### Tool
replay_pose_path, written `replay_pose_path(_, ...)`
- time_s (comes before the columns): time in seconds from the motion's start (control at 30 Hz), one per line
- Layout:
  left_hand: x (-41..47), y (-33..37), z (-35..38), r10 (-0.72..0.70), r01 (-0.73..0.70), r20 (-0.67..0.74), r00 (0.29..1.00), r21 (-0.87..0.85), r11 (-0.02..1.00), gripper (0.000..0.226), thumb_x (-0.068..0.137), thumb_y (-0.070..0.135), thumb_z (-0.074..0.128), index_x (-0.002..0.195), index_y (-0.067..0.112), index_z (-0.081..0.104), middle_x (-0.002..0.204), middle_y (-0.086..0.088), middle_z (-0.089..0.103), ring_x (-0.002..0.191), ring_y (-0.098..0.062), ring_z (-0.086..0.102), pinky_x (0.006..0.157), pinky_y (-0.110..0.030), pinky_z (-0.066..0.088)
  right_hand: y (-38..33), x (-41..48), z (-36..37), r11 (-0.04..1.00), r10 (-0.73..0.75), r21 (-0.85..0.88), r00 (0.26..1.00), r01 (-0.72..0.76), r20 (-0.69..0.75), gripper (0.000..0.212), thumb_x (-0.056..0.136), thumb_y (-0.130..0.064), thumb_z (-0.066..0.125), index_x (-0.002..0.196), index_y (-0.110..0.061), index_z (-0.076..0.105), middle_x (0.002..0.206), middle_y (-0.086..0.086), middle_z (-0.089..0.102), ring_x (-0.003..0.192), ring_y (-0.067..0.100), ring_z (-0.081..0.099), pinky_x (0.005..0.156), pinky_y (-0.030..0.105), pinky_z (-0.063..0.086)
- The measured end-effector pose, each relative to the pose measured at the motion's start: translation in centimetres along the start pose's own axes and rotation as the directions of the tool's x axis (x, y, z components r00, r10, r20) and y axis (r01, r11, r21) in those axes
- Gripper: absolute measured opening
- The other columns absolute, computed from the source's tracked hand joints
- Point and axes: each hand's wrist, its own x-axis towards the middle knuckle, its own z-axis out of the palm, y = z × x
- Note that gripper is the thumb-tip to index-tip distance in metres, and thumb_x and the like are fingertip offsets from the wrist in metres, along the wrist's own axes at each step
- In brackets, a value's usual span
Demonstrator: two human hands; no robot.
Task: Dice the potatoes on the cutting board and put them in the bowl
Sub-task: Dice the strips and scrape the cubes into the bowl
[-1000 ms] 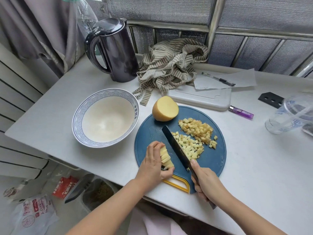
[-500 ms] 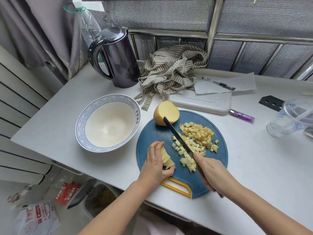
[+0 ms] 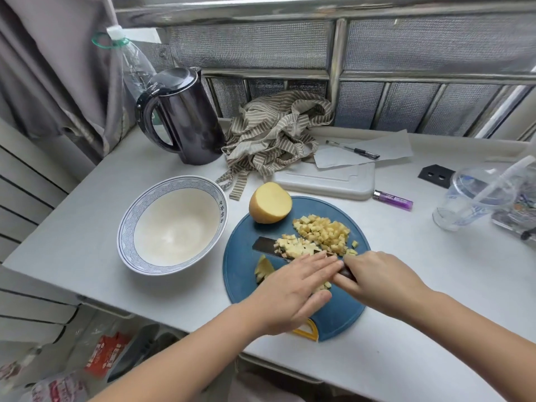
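A round blue cutting board [image 3: 240,265] lies on the white table. On it sit a peeled potato half [image 3: 269,203], a heap of diced potato [image 3: 324,232] and a few cut strips [image 3: 263,269] at the left. My right hand [image 3: 380,282] grips the handle of a dark knife [image 3: 264,245], whose blade lies flat with dice piled on it. My left hand [image 3: 295,291] is stretched flat over the board, fingers straight, next to the blade. The empty blue-rimmed bowl [image 3: 174,184] stands left of the board.
A black kettle [image 3: 185,120] and a striped cloth [image 3: 275,134] stand behind. A white board [image 3: 324,181], paper with a pen [image 3: 352,150], a purple lighter [image 3: 393,200] and a plastic cup [image 3: 470,198] lie at the right. The table edge runs close below the blue board.
My left hand let go of the potato strips and spread flat beside the blade. The knife turned from cutting upright to lying flat under a pile of dice.
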Motion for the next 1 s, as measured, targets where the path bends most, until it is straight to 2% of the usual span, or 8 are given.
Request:
replay_pose_path(0.17,1.8,-1.5,0.2,-0.029,0.027,0.086,0.996,0.021,0.999,0.064,0.099,0.047,0.02,0.148,0.009,0.033,0.154,-0.006,0.032,0.146,-0.013,0.017,0.119,-0.023,0.005,1.3,-0.5,-0.3,0.996,-0.007,-0.091,1.0,0.006,-0.01,0.061,0.093,-0.071,0.022,0.09,-0.02,0.055,0.095,0.002,0.068,0.092,0.023,0.064,0.069,0.033,0.04)
replay_pose_path(0.3,3.0,-2.8,0.7,-0.063,0.057,0.149,0.987,0.042,0.997,0.069,0.095,0.053,0.018,0.15,0.012,0.028,0.157,-0.004,0.026,0.146,-0.011,0.014,0.12,-0.027,0.006,2.1,-1.3,-0.8,0.995,0.029,-0.097,0.999,-0.025,0.038,0.053,0.093,-0.07,0.022,0.073,-0.024,0.039,0.093,0.004,0.066,0.092,0.024,0.063,0.065,0.032,0.032)
replay_pose_path(0.43,3.8,-4.2,0.2,-0.128,0.113,0.226,0.966,0.076,0.991,0.079,0.089,0.063,0.015,0.152,0.016,0.021,0.159,0.0,0.017,0.146,-0.007,0.007,0.115,-0.015,-0.004,3.0,-1.9,-1.4,0.99,0.073,-0.126,0.995,-0.065,0.064,0.057,0.091,-0.072,0.021,0.074,-0.021,0.042,0.091,0.003,0.065,0.088,0.025,0.062,0.063,0.033,0.031)
replay_pose_path(0.53,4.3,-5.4,0.0,-0.18,0.166,0.273,0.945,0.075,0.983,0.082,0.088,0.068,0.015,0.153,0.019,0.014,0.16,0.003,0.01,0.146,-0.004,0.002,0.114,-0.014,-0.006,3.7,-2.4,-1.9,0.983,0.105,-0.158,0.991,-0.091,0.081,0.057,0.09,-0.073,0.017,0.067,-0.023,0.032,0.08,0.001,0.058,0.079,0.026,0.056,0.06,0.034,0.028)
replay_pose_path(0.7,4.6,-6.4,-1.3,-0.261,0.238,0.285,0.922,0.114,0.965,0.074,0.092,0.059,0.013,0.154,0.018,0.011,0.16,0.003,0.006,0.146,-0.006,-0.004,0.117,-0.021,-0.007,4.9,-3.7,-2.3,0.979,0.149,-0.149,0.988,-0.14,0.05,0.06,0.087,-0.075,0.016,0.068,-0.022,0.037,0.066,-0.005,0.043,0.068,0.022,0.045,0.057,0.034,0.03)
replay_pose_path(0.77,4.1,-6.7,-2.1,-0.306,0.297,0.239,0.922,0.074,0.952,0.072,0.094,0.059,0.012,0.153,0.018,0.015,0.16,0.004,0.009,0.146,-0.004,-0.002,0.116,-0.02,-0.005,5.4,-4.0,-2.5,0.979,0.182,-0.104,0.983,-0.178,0.024,0.064,0.082,-0.076,0.013,0.068,-0.02,0.041,0.065,-0.004,0.047,0.065,0.019,0.046,0.058,0.033,0.035)
replay_pose_path(0.87,2.5,-6.9,-3.2,-0.404,0.406,0.044,0.914,-0.039,0.913,0.068,0.095,0.059,0.019,0.149,0.02,0.03,0.155,0.005,0.028,0.143,-0.006,0.018,0.112,-0.017,0.011,5.8,-4.2,-2.3,0.966,0.246,0.081,0.969,-0.247,0.022,0.068,0.077,-0.076,0.016,0.064,-0.015,0.043,0.059,-0.001,0.047,0.056,0.016,0.043,0.057,0.034,0.036)
replay_pose_path(1.0,-0.7,-6.4,-3.3,-0.484,0.49,-0.136,0.865,0.011,0.872,0.063,0.091,0.056,0.049,0.142,0.019,0.04,0.142,0.006,0.042,0.13,-0.008,0.037,0.103,-0.018,0.026,4.8,-4.0,-0.7,0.89,0.297,0.347,0.954,-0.295,0.049,0.069,0.077,-0.075,0.024,0.06,-0.01,0.042,0.054,0.0,0.043,0.051,0.016,0.038,0.05,0.029,0.028)
